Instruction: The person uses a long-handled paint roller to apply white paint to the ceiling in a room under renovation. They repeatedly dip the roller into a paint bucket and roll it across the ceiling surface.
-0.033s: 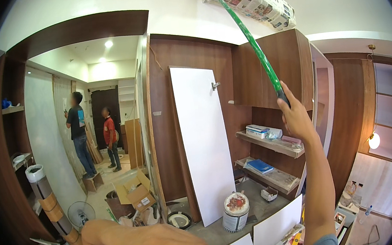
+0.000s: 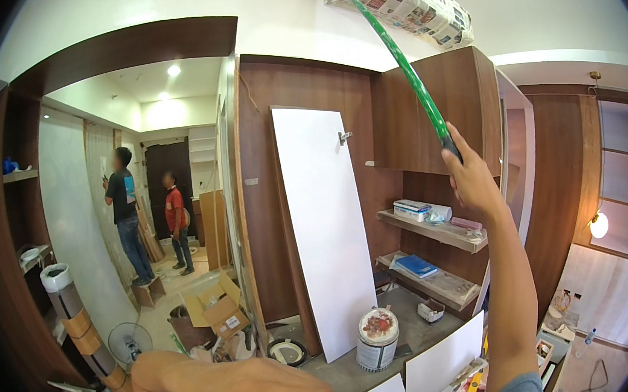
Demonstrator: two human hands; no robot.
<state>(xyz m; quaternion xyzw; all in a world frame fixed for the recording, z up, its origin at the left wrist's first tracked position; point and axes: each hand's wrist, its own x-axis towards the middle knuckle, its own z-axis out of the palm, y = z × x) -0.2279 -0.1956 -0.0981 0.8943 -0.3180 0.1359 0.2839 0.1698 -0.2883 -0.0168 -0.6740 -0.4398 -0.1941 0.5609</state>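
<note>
My right hand (image 2: 466, 166) grips the dark end of a long green pole (image 2: 399, 59), raised steeply toward a newspaper-covered long fixture (image 2: 420, 4) high on the wall. The pole's far end overlaps the fixture; I cannot tell whether it touches. My left hand (image 2: 265, 390) is low in the foreground, fingers bent and closed, what they hold out of sight. Beyond it stand a tall white board (image 2: 320, 218), leaning in a wooden alcove, and a paint-smeared bucket (image 2: 377, 341) on a grey counter.
Two people (image 2: 126, 206) (image 2: 178, 217) are in the room at left, one on a wooden step. A fan (image 2: 130, 338), cardboard boxes (image 2: 227, 314), a wrapped column (image 2: 76, 317), shelves (image 2: 431, 275) with packages, an overhead cabinet (image 2: 427, 109) and low white panels (image 2: 443, 357) surround me.
My right hand and the green pole have shifted very slightly upward. Everything else looks the same.
</note>
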